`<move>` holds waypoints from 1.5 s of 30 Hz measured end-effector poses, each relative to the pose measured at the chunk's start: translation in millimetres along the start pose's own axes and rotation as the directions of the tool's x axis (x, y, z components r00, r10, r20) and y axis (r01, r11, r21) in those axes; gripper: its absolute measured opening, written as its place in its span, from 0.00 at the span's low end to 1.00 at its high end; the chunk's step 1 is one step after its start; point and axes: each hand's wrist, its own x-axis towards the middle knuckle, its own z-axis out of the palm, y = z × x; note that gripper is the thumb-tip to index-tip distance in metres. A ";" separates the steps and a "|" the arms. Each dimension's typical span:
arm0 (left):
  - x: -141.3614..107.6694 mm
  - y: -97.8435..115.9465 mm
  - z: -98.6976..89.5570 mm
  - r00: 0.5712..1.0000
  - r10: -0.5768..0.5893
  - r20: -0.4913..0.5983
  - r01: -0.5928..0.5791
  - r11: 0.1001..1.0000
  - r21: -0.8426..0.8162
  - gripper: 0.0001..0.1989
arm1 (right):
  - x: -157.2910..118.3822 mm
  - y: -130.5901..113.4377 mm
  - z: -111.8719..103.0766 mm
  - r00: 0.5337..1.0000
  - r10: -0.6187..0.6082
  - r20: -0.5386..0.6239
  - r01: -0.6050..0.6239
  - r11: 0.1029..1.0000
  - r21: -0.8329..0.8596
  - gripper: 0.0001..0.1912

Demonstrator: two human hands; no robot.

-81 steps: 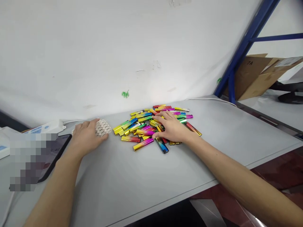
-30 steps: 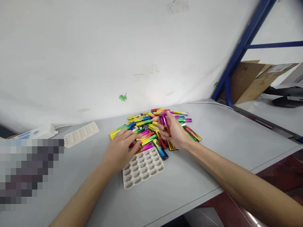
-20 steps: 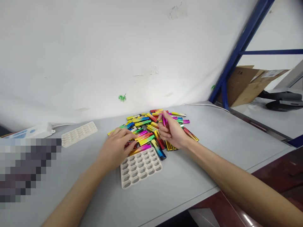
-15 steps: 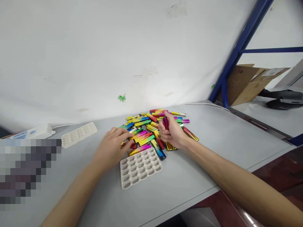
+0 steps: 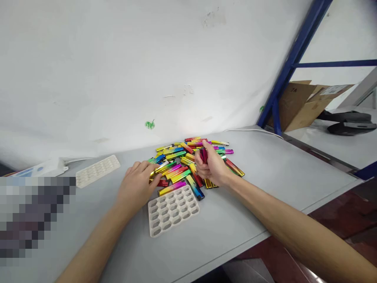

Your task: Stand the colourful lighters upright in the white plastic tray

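Observation:
Shiny multicoloured lighters (image 5: pixel 178 175) lie in a loose pile on the grey table. At the pile's left edge, my left hand (image 5: pixel 136 181) has its thumb and fingers curled round the end of a yellow-green lighter (image 5: pixel 161 168). My right hand (image 5: pixel 212 167) is closed in a fist over the pile's right side, thumb up, gripping lighters with magenta and dark ends (image 5: pixel 203 155); the fingers hide how many. Just in front of the pile lies a white tray (image 5: pixel 173 221) with rows of oval holes, none filled.
A second white tray (image 5: pixel 98 171) lies at the left, beside a white box-like device (image 5: pixel 44 168). The wall (image 5: pixel 118 70) rises behind the table. At the right are a blue metal frame (image 5: pixel 287 74), a cardboard box (image 5: pixel 300 106) and a black object (image 5: pixel 350 124).
My left fingers have closed in on the yellow-green lighter at the pile's edge. My right hand keeps its fist round the lighters. The whole view has shifted slightly.

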 end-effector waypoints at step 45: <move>1.8 16.4 -23.5 0.898 -0.427 0.106 0.240 0.273 -0.931 0.21 | -5.0 32.7 64.4 0.845 -0.535 -0.003 0.377 0.601 -0.704 0.19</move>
